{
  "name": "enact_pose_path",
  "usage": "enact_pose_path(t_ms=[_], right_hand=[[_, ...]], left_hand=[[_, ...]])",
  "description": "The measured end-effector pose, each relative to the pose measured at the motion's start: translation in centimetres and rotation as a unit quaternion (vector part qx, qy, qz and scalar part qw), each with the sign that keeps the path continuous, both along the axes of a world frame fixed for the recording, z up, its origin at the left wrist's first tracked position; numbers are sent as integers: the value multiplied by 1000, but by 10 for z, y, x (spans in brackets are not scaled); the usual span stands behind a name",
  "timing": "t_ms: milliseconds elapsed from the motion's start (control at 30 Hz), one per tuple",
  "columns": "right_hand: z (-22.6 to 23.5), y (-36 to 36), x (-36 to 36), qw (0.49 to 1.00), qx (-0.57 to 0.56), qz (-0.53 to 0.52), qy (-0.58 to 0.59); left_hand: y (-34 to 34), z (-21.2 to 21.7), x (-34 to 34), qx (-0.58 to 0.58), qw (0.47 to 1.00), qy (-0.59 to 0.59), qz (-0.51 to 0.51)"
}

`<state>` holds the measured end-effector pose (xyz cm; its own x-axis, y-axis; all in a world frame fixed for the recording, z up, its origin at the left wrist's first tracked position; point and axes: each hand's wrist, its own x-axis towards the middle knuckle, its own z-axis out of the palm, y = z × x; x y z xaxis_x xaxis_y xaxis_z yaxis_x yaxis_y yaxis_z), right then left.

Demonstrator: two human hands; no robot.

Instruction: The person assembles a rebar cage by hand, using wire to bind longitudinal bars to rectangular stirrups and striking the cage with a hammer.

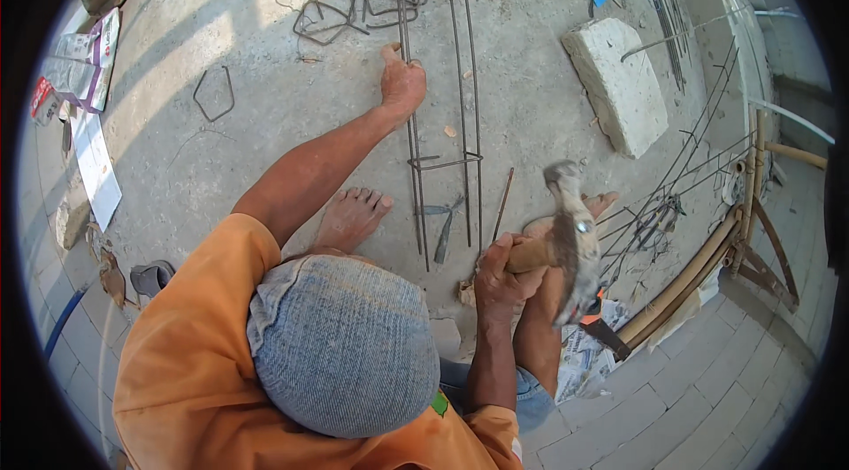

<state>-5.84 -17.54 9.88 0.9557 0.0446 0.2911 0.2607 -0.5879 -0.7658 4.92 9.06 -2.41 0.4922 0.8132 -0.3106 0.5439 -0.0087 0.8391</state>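
My left hand [403, 85] is closed around the left long bars of a narrow rebar frame [470, 72], its arm stretched forward. Square steel stirrups [442, 162] cross the bars, one near the far end and one closer to me. My right hand [504, 280] grips the wooden handle of a hammer [570, 240], raised above my right knee; the metal head is partly smeared by motion. Between my bare feet, a dark strip of tied material [445, 227] lies by the bars. A thin rusty rod [503, 200] lies right of the frame.
Bent stirrups [332, 15] lie heaped beyond my left hand, and a single one [214, 94] lies farther left. A concrete slab [619, 85] is at the right. More rebar [681, 169], bamboo poles [690, 284] and a saw [604, 333] lie along the right edge. Paper sacks [84, 63] sit left.
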Motion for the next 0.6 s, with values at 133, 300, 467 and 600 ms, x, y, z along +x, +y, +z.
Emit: enact_pose_path(t_ms=[133,300,467,600], right_hand=[[-24,35,0,955,-126,118,242],[59,20,43,973,-6,52,225],[145,52,65,965,261,-30,-9],[-32,-18,-10,955,-211,93,187]], left_hand=[[-4,-14,3,-11,1000,25,3],[1,-9,0,-26,1000,6,6],[-4,-6,-2,-18,1000,-4,12],[0,4,3,-11,1000,-1,7]])
